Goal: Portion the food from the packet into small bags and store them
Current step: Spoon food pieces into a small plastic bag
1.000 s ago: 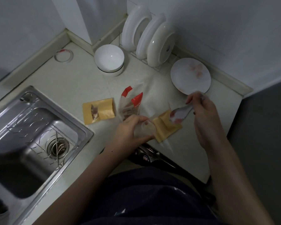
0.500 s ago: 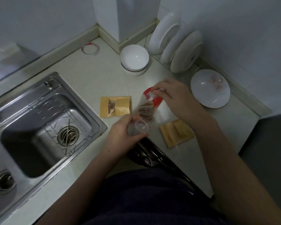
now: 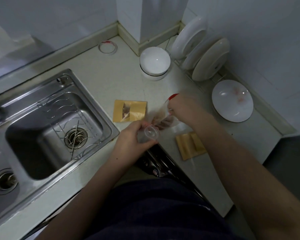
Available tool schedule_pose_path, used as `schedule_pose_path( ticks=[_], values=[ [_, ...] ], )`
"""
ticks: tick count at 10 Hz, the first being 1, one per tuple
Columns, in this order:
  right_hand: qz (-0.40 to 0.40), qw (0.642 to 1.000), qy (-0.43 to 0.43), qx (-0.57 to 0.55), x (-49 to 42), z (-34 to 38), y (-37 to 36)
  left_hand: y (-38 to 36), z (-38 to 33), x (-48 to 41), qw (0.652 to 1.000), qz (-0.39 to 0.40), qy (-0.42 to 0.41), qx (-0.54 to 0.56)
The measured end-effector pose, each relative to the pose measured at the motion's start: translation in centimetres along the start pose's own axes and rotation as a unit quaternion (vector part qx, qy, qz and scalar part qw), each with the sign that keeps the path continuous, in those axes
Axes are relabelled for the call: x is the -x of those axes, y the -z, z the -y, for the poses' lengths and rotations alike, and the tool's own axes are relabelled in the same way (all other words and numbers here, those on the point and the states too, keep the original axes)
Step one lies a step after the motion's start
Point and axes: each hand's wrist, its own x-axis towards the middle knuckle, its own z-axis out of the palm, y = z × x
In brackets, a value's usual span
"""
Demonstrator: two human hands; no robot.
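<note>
Pale countertop (image 3: 111, 80) is running along a white-tiled corner, with a steel sink (image 3: 42, 118) sitting well to the left of where I am working. I am curling the left hand (image 3: 130, 141) around a small clear cup (image 3: 150, 133), fingers wrapped about its wall and its mouth facing up toward the camera. I am pinching the upper part of the food packet (image 3: 160, 118) with the right hand (image 3: 184, 110), just beyond and to the right of the cup grip; the packet's red top is poking out above the fingers. The packet is hanging tilted, brownish food showing through its clear side, and its lower end is sitting right at the cup's rim; I cannot tell whether they are touching. A tan bag with food in its window (image 3: 130, 110) is lying flat just beyond the left grip. A second tan bag (image 3: 189, 144) is lying beside the cup on the right, partly under my right forearm. A white bowl (image 3: 154, 62) is standing well beyond both grips, and a white plate (image 3: 232, 101) is resting to the right of the packet grip.
</note>
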Motion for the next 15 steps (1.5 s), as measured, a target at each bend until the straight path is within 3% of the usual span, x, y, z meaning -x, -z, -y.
schedule_pose_path(
  ticks=[1,2,4,5,6,8,10,11,12,14,15],
  values=[
    [0.026,0.998,-0.055,0.004,-0.7,0.5,-1.0,0.0,-0.1,-0.2,1.000,0.004,-0.003,-0.005],
    [-0.010,0.998,-0.055,0.017,-0.4,-0.1,-2.6,0.0,-0.2,-0.4,1.000,0.007,-0.004,-0.005],
    [0.000,0.981,-0.159,-0.107,-0.1,-2.2,-4.1,0.0,-0.1,-0.7,1.000,0.010,-0.002,-0.011],
    [0.016,0.946,-0.211,-0.245,0.1,-2.9,-3.3,0.0,0.0,-0.8,1.000,0.012,0.004,-0.016],
    [0.044,0.863,-0.285,-0.414,0.2,-4.3,-3.2,-0.2,-0.1,-1.0,1.000,0.019,0.007,-0.021],
    [0.086,0.813,-0.332,-0.470,1.1,-5.8,-1.6,-0.9,-0.6,-1.4,0.999,0.031,0.016,-0.037],
    [0.074,0.809,-0.324,-0.484,2.2,-7.4,-1.8,-1.7,-1.1,-1.8,0.998,0.059,0.015,-0.028],
    [0.013,0.745,-0.305,-0.593,3.1,-7.9,-1.3,-2.0,-1.3,-2.0,0.997,0.067,0.012,-0.037],
    [-0.008,0.713,-0.275,-0.645,4.5,-8.8,-1.1,-2.2,-1.3,-2.1,0.997,0.068,0.011,-0.036],
    [-0.053,0.739,-0.329,-0.586,5.0,-10.0,-0.1,-2.5,-1.5,-2.4,0.996,0.076,0.007,-0.034],
    [-0.089,0.731,-0.317,-0.598,5.4,-9.9,0.6,-2.6,-1.6,-2.6,0.996,0.079,0.008,-0.029]
  ],
)
